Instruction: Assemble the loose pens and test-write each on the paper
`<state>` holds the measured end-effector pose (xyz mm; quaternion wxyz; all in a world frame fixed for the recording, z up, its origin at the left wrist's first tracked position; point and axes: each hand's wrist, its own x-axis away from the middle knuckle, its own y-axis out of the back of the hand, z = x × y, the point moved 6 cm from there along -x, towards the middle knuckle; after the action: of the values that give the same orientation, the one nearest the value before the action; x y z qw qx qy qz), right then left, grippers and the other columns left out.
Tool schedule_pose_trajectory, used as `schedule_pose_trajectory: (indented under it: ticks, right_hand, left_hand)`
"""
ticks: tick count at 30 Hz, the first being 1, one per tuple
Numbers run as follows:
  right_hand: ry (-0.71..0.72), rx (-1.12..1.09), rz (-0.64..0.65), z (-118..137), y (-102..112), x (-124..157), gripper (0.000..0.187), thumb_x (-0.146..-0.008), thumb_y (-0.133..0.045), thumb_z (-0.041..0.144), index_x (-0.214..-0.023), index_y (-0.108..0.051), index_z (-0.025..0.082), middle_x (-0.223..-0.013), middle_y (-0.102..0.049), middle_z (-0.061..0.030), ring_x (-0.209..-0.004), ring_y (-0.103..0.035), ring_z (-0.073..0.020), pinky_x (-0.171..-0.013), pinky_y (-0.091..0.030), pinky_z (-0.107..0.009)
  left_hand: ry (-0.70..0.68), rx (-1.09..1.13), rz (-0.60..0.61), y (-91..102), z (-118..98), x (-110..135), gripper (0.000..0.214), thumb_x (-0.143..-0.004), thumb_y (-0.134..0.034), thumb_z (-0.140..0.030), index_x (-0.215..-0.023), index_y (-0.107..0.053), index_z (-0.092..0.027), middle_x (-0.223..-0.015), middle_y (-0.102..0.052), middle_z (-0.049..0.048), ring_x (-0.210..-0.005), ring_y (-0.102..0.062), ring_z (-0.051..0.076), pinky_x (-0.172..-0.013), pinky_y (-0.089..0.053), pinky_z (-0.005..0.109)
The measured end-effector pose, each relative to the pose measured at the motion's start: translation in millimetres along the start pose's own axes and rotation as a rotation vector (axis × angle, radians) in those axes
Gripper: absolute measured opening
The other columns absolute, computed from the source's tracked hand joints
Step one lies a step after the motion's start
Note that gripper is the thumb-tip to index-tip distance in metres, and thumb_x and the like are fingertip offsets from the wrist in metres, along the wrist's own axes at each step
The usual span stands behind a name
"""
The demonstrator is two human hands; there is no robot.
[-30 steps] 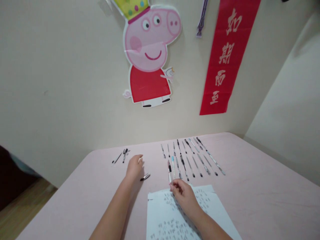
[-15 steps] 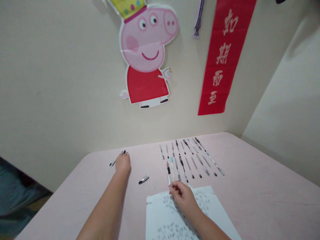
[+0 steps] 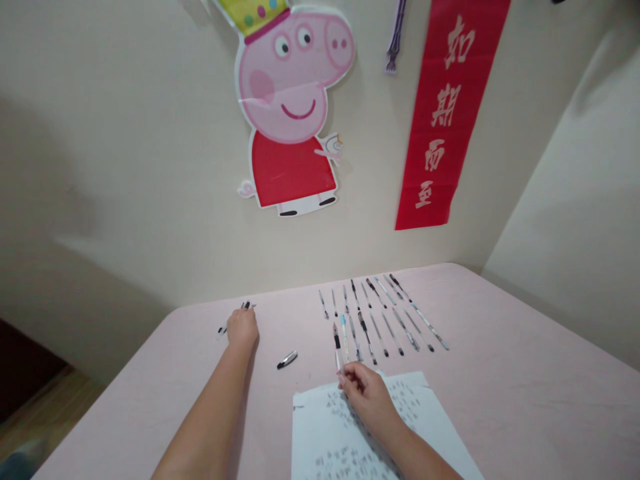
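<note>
My right hand (image 3: pixel 367 390) is closed on a pen (image 3: pixel 337 343) with a black grip, pinching it by its near end. The pen points away toward the wall, beside the lower row of pens (image 3: pixel 377 335). On the left, my left hand (image 3: pixel 243 327) rests over a small bunch of pens (image 3: pixel 223 329) near the table's back edge. Its fingers are turned away from me, so their grip is hidden. Between the hands lies a short silver-and-black pen cap (image 3: pixel 287 360). Below my right hand is a white sheet of paper (image 3: pixel 320 427) covered with handwriting.
A second row of pens (image 3: pixel 353 295) lies farther back on the pink tabletop (image 3: pixel 525 373). Behind the table, the wall carries a pink pig cutout (image 3: pixel 295 170) and a red banner (image 3: pixel 433 133). Wooden floor (image 3: pixel 60 413) shows at the lower left.
My left hand has shifted slightly left over the bunch of pens. My right hand stays in place with its pen. Dark clothing at the left edge has mostly gone from view.
</note>
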<state>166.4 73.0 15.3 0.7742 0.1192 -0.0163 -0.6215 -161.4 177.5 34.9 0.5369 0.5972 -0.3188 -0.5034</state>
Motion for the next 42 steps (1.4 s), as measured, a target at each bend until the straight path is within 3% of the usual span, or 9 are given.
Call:
schedule_pose_trajectory:
  ticks: [5, 10, 16, 20, 25, 30, 35, 41, 42]
  right_hand:
    - [0.007, 0.016, -0.016, -0.7, 0.6, -0.5, 0.015, -0.078, -0.052, 0.030, -0.071, -0.056, 0.016, -0.063, -0.054, -0.0006, -0.058, -0.048, -0.0138, -0.054, -0.036, -0.025]
    - [0.010, 0.001, -0.014, -2.5, -0.4, -0.4, 0.016, -0.078, -0.053, 0.031, -0.072, -0.056, 0.016, -0.063, -0.054, 0.0000, -0.057, -0.048, -0.0133, -0.053, -0.035, -0.024]
    - [0.002, -0.026, -0.024, -0.8, 0.4, -0.5, 0.016, -0.078, -0.055, 0.031, -0.072, -0.058, 0.016, -0.063, -0.055, -0.0004, -0.057, -0.048, -0.0131, -0.053, -0.036, -0.023]
    - [0.000, -0.013, -0.027, -2.2, 0.8, -0.8, 0.016, -0.078, -0.054, 0.031, -0.071, -0.057, 0.017, -0.063, -0.055, -0.0006, -0.057, -0.048, -0.0133, -0.053, -0.037, -0.024]
    - [-0.001, -0.014, -0.022, -2.9, 0.7, -0.3, 0.016, -0.078, -0.055, 0.031, -0.071, -0.057, 0.017, -0.062, -0.055, 0.0001, -0.056, -0.048, -0.0129, -0.052, -0.036, -0.023]
    - [-0.003, -0.009, -0.012, -0.9, 0.4, 0.6, 0.014, -0.078, -0.054, 0.029, -0.071, -0.056, 0.017, -0.062, -0.053, 0.0005, -0.057, -0.047, -0.0127, -0.052, -0.035, -0.023]
    - [0.004, -0.032, -0.026, -3.9, 0.0, -0.3, 0.016, -0.077, -0.056, 0.031, -0.071, -0.057, 0.016, -0.061, -0.054, 0.0004, -0.056, -0.047, -0.0126, -0.052, -0.036, -0.023]
    - [-0.001, -0.020, -0.015, -2.6, -0.2, -0.2, 0.015, -0.077, -0.055, 0.031, -0.070, -0.057, 0.017, -0.062, -0.054, 0.0005, -0.056, -0.048, -0.0131, -0.052, -0.036, -0.023]
    - [-0.003, -0.016, -0.012, -1.9, -0.2, 0.0, 0.015, -0.077, -0.055, 0.030, -0.070, -0.057, 0.017, -0.061, -0.053, 0.0005, -0.056, -0.048, -0.0133, -0.052, -0.036, -0.023]
  left_hand:
    - [-0.007, -0.005, -0.008, -2.9, 2.0, -0.9, 0.036, -0.087, -0.033, -0.013, -0.097, -0.067, -0.009, -0.101, -0.065, 0.0194, -0.100, -0.056, 0.030, -0.080, -0.043, 0.038]
    - [-0.054, 0.005, 0.002, -2.8, -2.9, -10.5, 0.037, -0.087, -0.035, -0.012, -0.113, -0.062, -0.011, -0.125, -0.056, 0.0174, -0.115, -0.050, 0.027, -0.093, -0.039, 0.035]
    - [-0.117, 0.001, 0.093, -2.8, -13.5, -23.4, 0.028, -0.080, -0.044, -0.008, -0.088, -0.071, -0.008, -0.096, -0.068, 0.0197, -0.098, -0.061, 0.026, -0.092, -0.039, 0.034]
    - [-0.150, 0.026, 0.105, 1.3, -27.7, -23.4, 0.025, -0.077, -0.046, -0.007, -0.082, -0.071, -0.008, -0.096, -0.068, 0.0213, -0.102, -0.058, 0.028, -0.095, -0.036, 0.037]
    - [-0.149, 0.137, 0.134, 3.3, -49.0, -14.2, 0.024, -0.077, -0.046, -0.009, -0.077, -0.070, -0.011, -0.094, -0.067, 0.0178, -0.099, -0.058, 0.026, -0.089, -0.040, 0.034]
    - [-0.090, 0.354, 0.106, 7.7, -61.3, 3.0, 0.024, -0.077, -0.045, -0.009, -0.079, -0.069, -0.010, -0.095, -0.065, 0.0181, -0.096, -0.059, 0.027, -0.087, -0.042, 0.037]
    - [-0.016, 0.698, 0.039, 16.7, -75.1, 23.8, 0.027, -0.077, -0.050, -0.014, -0.098, -0.066, -0.015, -0.105, -0.065, 0.0127, -0.101, -0.059, 0.023, -0.091, -0.043, 0.034]
    - [0.004, 1.137, 0.105, 25.0, -103.0, 66.9, 0.015, -0.072, -0.059, -0.026, -0.083, -0.067, -0.019, -0.080, -0.070, 0.0045, -0.074, -0.065, 0.016, -0.066, -0.050, 0.025]
    - [0.043, 1.342, 0.158, 23.7, -107.0, 75.9, 0.015, -0.069, -0.064, -0.029, -0.080, -0.067, -0.019, -0.075, -0.068, 0.0039, -0.068, -0.063, 0.016, -0.061, -0.049, 0.025]
